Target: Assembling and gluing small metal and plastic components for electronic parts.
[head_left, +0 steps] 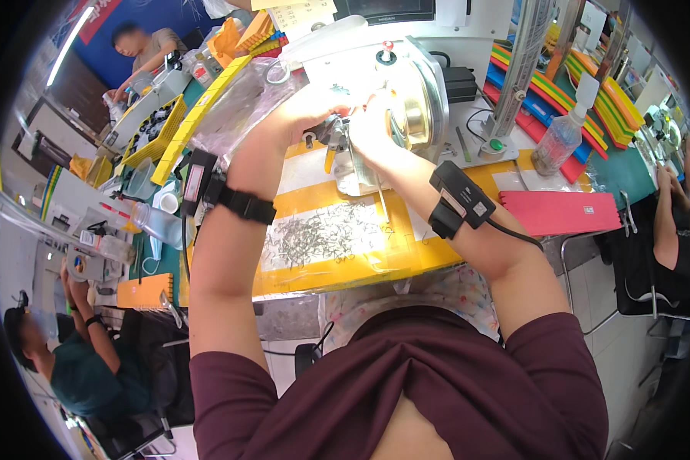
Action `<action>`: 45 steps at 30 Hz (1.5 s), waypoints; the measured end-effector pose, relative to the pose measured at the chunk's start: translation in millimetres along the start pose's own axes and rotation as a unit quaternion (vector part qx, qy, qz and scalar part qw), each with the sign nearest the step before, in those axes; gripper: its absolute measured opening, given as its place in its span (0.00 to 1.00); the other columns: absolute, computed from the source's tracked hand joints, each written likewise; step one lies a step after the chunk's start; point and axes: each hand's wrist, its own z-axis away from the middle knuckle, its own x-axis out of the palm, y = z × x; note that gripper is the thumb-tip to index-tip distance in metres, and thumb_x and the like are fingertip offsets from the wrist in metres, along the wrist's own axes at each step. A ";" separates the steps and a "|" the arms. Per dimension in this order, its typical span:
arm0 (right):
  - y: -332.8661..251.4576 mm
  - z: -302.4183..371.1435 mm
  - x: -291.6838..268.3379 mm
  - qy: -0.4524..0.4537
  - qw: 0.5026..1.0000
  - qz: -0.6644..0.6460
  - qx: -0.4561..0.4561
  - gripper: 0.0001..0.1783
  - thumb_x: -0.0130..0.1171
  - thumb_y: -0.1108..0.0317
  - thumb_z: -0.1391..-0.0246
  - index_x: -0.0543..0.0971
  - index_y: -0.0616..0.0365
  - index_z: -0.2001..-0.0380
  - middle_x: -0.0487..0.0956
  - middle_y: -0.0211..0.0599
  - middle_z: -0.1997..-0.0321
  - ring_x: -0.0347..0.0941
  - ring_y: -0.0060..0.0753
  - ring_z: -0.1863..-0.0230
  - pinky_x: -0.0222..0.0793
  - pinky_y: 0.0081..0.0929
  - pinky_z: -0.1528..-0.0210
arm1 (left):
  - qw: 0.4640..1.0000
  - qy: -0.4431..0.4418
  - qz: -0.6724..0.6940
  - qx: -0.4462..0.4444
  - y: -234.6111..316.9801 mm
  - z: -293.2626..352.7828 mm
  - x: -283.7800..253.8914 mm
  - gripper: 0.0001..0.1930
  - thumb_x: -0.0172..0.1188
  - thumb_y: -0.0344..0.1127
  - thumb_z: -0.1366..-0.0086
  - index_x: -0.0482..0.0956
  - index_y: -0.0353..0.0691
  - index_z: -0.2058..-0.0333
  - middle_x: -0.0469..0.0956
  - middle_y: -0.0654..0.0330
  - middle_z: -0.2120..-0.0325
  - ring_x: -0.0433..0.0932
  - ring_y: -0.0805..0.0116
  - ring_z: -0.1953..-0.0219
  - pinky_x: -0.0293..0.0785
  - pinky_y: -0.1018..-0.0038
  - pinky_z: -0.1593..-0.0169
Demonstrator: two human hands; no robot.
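Both my hands reach to a bench machine with a round brass-coloured drum (415, 107), under a glaring lamp. My left hand (311, 107) is closed at the machine's left side, fingers drawn together near a small reddish spot; what they hold, if anything, is lost in the glare. Close beside it, my right hand (371, 132) is closed too, its fingertips by the drum's left edge, and I cannot make out anything in them. Just below the hands are a metal fixture (353, 180) and a yellow-handled tool (330, 159). Many small dark wire-like pieces (318, 234) lie scattered on the yellow-taped bench.
Right of the machine stand a clear bottle (556, 146), stacked coloured trays (540, 115) and a pink tray (560, 213). A yellow bin of dark parts (155, 130), a plastic bag (234, 107) and a clear jar (157, 224) are at left. Other people work at nearby benches.
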 end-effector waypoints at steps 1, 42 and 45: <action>2.4 -3.1 3.1 0.017 1.000 0.010 -0.005 0.13 0.49 0.65 0.48 0.69 0.65 0.64 0.73 0.48 0.72 0.69 0.36 0.70 0.65 0.32 0.67 | 1.000 0.000 -0.001 -0.001 -0.9 -5.2 -2.2 0.07 0.57 0.34 0.46 0.77 0.37 0.74 0.74 0.63 0.76 0.70 0.75 0.73 0.66 0.75 0.66; -66.2 63.6 -120.4 -0.044 0.909 0.092 -0.405 0.07 0.59 0.78 0.56 0.74 0.63 0.70 0.77 0.40 0.74 0.76 0.34 0.75 0.70 0.22 0.74 | 0.820 0.317 -0.063 0.472 -71.3 51.5 72.8 0.05 0.57 0.20 0.48 0.72 0.35 0.72 0.73 0.56 0.69 0.73 0.63 0.67 0.70 0.75 0.64; -69.2 58.6 -115.8 -0.026 0.892 0.116 -0.436 0.07 0.61 0.77 0.58 0.75 0.63 0.72 0.77 0.39 0.75 0.75 0.34 0.76 0.70 0.22 0.75 | 0.826 0.315 -0.068 0.462 -74.9 52.3 68.4 0.05 0.57 0.20 0.48 0.72 0.35 0.71 0.73 0.56 0.69 0.73 0.63 0.66 0.70 0.75 0.64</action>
